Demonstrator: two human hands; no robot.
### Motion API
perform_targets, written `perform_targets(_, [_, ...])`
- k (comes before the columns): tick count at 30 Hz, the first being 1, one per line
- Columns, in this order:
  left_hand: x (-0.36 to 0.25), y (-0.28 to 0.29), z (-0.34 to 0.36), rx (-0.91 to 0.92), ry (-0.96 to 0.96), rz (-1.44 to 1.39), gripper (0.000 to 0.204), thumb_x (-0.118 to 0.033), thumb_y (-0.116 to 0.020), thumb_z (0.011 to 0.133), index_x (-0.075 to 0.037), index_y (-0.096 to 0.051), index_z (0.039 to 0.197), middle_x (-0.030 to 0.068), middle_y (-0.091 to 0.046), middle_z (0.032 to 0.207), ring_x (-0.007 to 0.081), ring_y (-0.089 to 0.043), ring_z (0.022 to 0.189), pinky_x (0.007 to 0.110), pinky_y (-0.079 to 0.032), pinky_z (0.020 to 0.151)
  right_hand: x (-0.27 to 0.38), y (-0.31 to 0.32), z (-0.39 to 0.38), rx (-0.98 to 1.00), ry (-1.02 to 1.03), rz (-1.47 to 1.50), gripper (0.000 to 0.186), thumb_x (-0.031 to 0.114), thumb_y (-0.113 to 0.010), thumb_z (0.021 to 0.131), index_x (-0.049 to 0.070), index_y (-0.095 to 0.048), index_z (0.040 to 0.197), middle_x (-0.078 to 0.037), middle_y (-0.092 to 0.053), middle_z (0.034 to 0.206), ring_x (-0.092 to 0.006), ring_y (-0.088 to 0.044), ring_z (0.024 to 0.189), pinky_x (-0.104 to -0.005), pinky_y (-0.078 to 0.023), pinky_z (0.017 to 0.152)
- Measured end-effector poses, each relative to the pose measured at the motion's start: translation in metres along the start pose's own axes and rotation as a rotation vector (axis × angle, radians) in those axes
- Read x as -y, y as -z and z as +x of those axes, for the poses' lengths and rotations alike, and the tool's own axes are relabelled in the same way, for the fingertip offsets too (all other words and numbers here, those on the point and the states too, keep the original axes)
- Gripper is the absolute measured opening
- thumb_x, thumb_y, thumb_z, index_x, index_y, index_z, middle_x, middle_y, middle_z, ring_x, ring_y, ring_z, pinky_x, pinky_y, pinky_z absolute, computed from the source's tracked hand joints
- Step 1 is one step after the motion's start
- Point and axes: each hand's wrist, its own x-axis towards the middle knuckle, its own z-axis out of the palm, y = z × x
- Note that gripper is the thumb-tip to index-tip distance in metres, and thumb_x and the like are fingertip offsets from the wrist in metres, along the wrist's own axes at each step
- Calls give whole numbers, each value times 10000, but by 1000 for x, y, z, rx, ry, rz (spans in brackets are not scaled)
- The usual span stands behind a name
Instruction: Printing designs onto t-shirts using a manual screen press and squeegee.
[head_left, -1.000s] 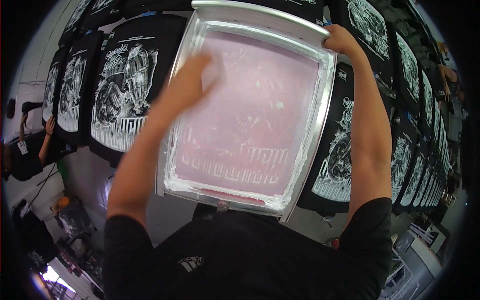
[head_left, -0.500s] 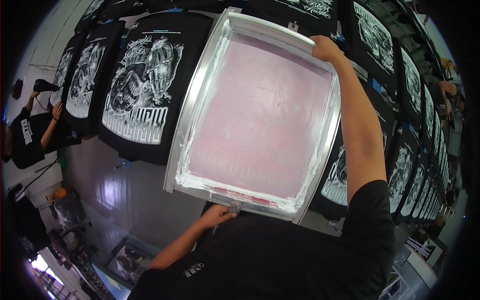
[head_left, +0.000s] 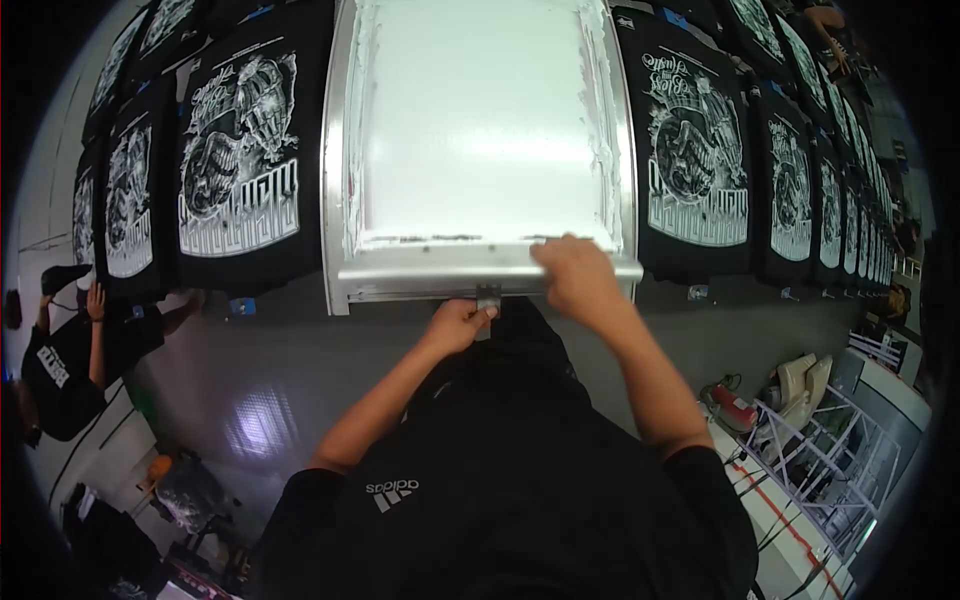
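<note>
A metal-framed screen [head_left: 329,160] lies in front of me, its inner surface [head_left: 480,120] coated white, with thicker white smears along the sides. Across its near end rests a long metal squeegee bar [head_left: 400,270], gripped by my right hand [head_left: 575,275] toward its right part, fingers curled over it. My left hand [head_left: 465,320] is closed on a small metal clamp [head_left: 488,297] below the middle of the frame's near edge, thumb pressed on it.
Rows of black printed T-shirts [head_left: 235,170] on boards flank the screen on both sides. Another person in black [head_left: 70,370] stands at the left, holding a dark handheld tool [head_left: 62,278]. A metal rack [head_left: 830,450] and red object [head_left: 730,405] sit low at the right.
The squeegee bar and my right hand have come from the far edge to the near edge. The pink surface turned white. My left hand moved from above the screen down to the clamp.
</note>
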Motion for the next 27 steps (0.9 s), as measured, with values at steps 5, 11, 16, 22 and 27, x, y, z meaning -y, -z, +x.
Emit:
perform_targets(5, [7, -6, -2, -57, 109, 362, 480, -436, -613, 897, -80, -650, 1217, 205, -644, 1208, 327, -604, 1155, 364, -476, 950, 19, -13, -32, -13, 6, 11, 279, -29, -563, 689, 51, -619, 951, -101, -621, 815, -318, -585, 823, -425, -462, 752])
perform_targets(11, [-12, 4, -26, -109, 192, 303, 450, -453, -653, 877, -24, -712, 998, 171, -708, 926, 302, -673, 860, 388, -517, 783, -9, 4, -23, -86, 28, -145, 282, 39, -613, 697, 62, -648, 975, -106, -671, 873, -324, -609, 888, -456, -445, 813])
perform_targets(16, [21, 80, -77, -700, -102, 104, 412, -406, -645, 919, -5, -698, 1000, 152, -708, 897, 229, -671, 804, 368, -519, 734, -100, 59, -36, 22, -110, 75, 350, 145, -761, 681, 83, -705, 1021, -142, -688, 887, -311, -641, 904, -442, -442, 886])
perform_targets(22, [72, 208, -18, -1185, -141, -20, 475, -417, -593, 969, -36, -634, 1249, 126, -718, 1016, 193, -660, 933, 311, -500, 824, -165, -8, -10, -62, -335, 1281, 307, 12, -783, 740, 10, -691, 1033, -27, -680, 973, -122, -616, 899, -273, -486, 820])
perform_targets(27, [18, 159, -1, -913, -290, -435, 423, -303, -490, 1032, 28, -604, 1268, 73, -689, 1082, 122, -605, 982, 279, -476, 876, -186, 0, -39, -239, -349, 1443, 375, 4, -744, 715, 10, -661, 1081, -22, -678, 946, -131, -622, 886, -280, -474, 840])
